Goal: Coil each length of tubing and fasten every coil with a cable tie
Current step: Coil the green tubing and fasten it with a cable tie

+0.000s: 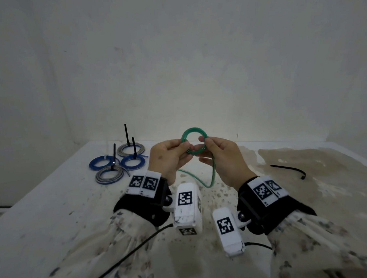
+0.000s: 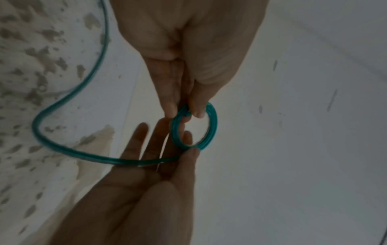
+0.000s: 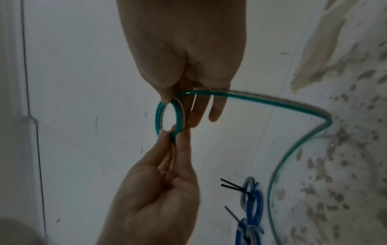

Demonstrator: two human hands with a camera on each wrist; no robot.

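Both hands, left hand and right hand, pinched the green tubing coil above the counter, its loose tail hanging.

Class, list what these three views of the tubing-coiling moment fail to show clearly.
- Green tubing: its free end, hidden behind the left hand in the head view.
- Coil turns: too blurred to count, both wrist views.
- Loose cable tie: absent from both wrist views.
- Finished coils: cut off by the right wrist view's bottom edge.
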